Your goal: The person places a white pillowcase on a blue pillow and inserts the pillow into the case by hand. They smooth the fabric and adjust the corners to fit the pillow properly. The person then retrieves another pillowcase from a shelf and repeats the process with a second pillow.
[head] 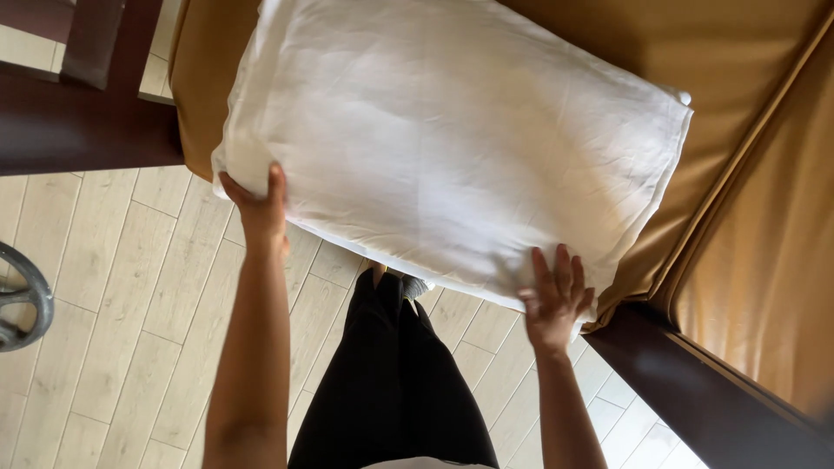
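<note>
A large white pillow (452, 139) lies on the tan cushion of a sofa (738, 113), its near edge hanging over the seat front. My left hand (256, 204) grips the pillow's near left corner, thumb on top and fingers under the fabric. My right hand (556, 295) rests on the pillow's near right edge with its fingers spread flat on the cloth.
The sofa has a dark wooden frame (695, 391) at the right and a dark armrest (78, 122) at the left. Pale wood-look floor planks (130, 304) lie below. My black-trousered legs (391, 382) stand close to the seat. A grey curved metal object (22, 295) sits at the left edge.
</note>
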